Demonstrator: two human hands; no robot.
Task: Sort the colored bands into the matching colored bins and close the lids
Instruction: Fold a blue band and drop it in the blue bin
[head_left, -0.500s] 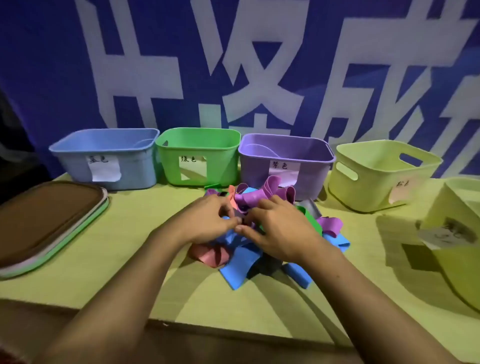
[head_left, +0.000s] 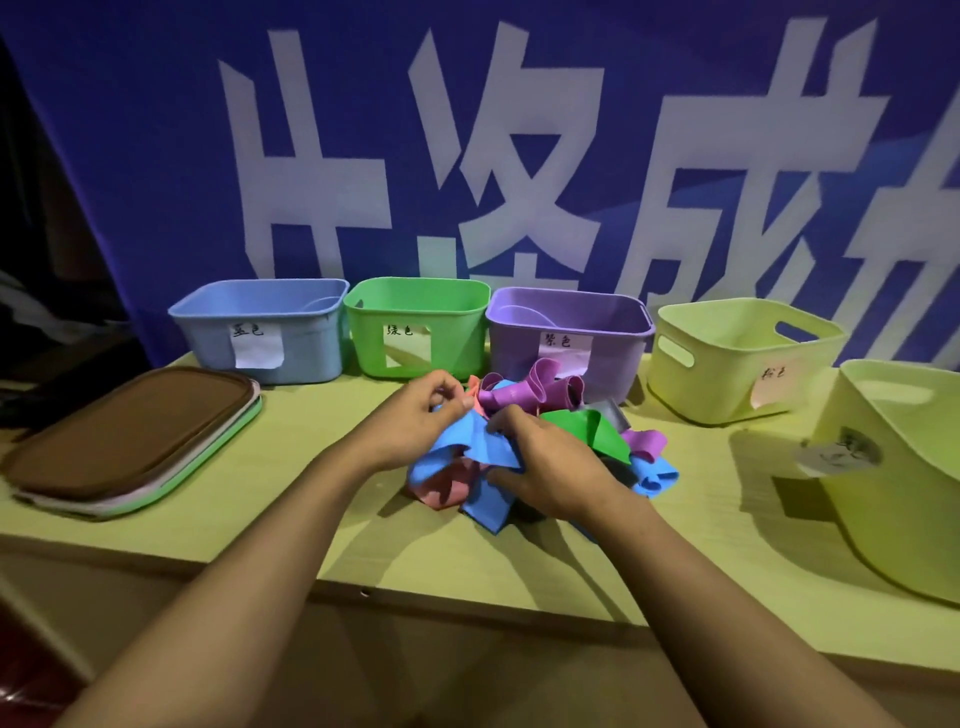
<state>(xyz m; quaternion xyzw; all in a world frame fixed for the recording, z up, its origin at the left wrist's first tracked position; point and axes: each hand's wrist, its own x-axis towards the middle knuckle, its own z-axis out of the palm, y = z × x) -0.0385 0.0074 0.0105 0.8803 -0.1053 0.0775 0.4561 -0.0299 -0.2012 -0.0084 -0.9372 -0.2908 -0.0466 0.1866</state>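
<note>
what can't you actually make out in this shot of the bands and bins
Head view, the only one:
- Pile of bands: how many there are; they overlap, and the left hand and right hand cover part.
- Blue bin, green bin, purple bin: floors hidden by their front walls.
- Rightmost bin: cut off by the frame edge, label blurred.
- Stack of lids: count unclear, only edges show.

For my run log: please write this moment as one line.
phase: sorting | left hand: pinches blue band | right hand: holds blue band | bins: open | lids: stacked left
</note>
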